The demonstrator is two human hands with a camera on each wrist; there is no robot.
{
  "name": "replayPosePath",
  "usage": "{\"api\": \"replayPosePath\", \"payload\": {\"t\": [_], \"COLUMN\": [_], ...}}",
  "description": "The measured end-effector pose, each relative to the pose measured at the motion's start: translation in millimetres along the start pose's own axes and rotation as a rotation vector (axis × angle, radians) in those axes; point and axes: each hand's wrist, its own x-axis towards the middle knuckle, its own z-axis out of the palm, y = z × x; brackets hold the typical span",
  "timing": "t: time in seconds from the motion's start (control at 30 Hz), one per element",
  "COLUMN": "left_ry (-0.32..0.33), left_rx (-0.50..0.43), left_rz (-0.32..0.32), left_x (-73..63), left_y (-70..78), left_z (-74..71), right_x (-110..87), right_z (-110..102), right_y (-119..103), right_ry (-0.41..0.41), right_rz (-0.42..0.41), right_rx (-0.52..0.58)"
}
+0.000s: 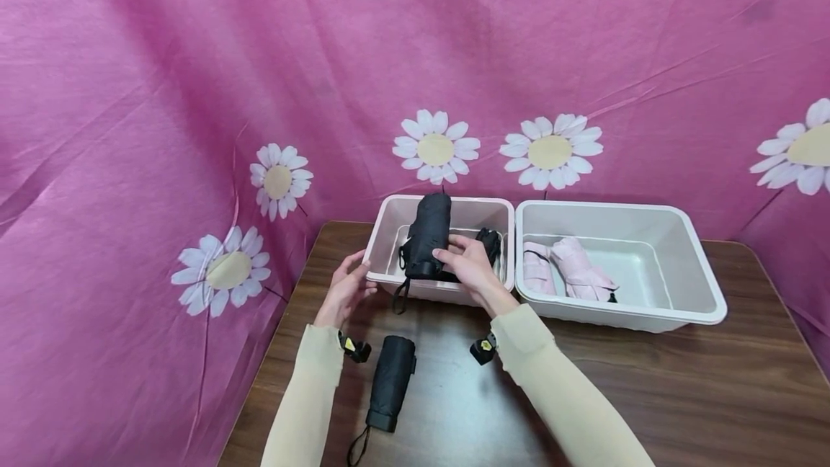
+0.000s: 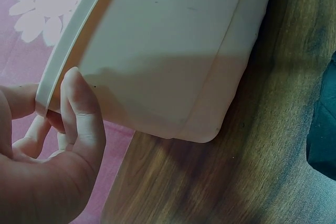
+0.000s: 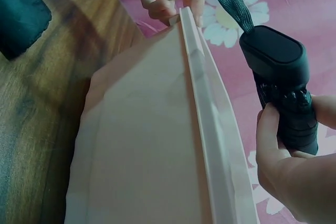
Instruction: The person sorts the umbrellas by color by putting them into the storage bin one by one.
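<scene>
My right hand point(image 1: 471, 265) grips a black folded umbrella point(image 1: 431, 233) over the left plastic bin point(image 1: 447, 290). In the right wrist view the umbrella's handle end point(image 3: 275, 51) and its strap point upward, thumb and fingers on either side of its body. The left hand point(image 1: 346, 290) pinches that bin's rim at the front left corner; the left wrist view shows its fingers point(image 2: 81, 98) on both sides of the rim point(image 2: 68, 40). Inside the bin, partly hidden by my right hand, lies another black folded umbrella point(image 1: 489, 243). One more black umbrella point(image 1: 392, 380) lies on the table between my forearms.
To the right stands a second pale bin point(image 1: 703, 287), side by side with the first, with pink folded umbrellas point(image 1: 579, 269) inside at its left. Both rest on a brown wooden table point(image 1: 648, 388). Behind hangs a pink cloth point(image 1: 363, 78) with daisies.
</scene>
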Motion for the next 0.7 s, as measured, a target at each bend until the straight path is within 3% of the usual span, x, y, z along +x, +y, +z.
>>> {"api": "replayPosePath", "payload": {"t": [0.13,0.37,0.53,0.7], "left_ry": [0.004,-0.002,0.001,0.004], "left_rx": [0.0,-0.004,0.0,0.006], "left_rz": [-0.005,-0.002,0.002,0.003], "left_x": [0.8,3.1,4.4,4.4], "left_y": [-0.6,-2.9,-3.7,-4.0], "left_z": [0.0,0.3,-0.6,-2.5], "right_x": [2.5,6.4,7.1,6.4], "right_z": [2,-2,-7,-9], "right_y": [2,8,7,8], "right_ry": [0.0,-0.08,-0.025,0.013], "right_rz": [-0.012,-0.112,-0.162,-0.157], "right_rx": [0.017,-0.009,-0.032,-0.051]}}
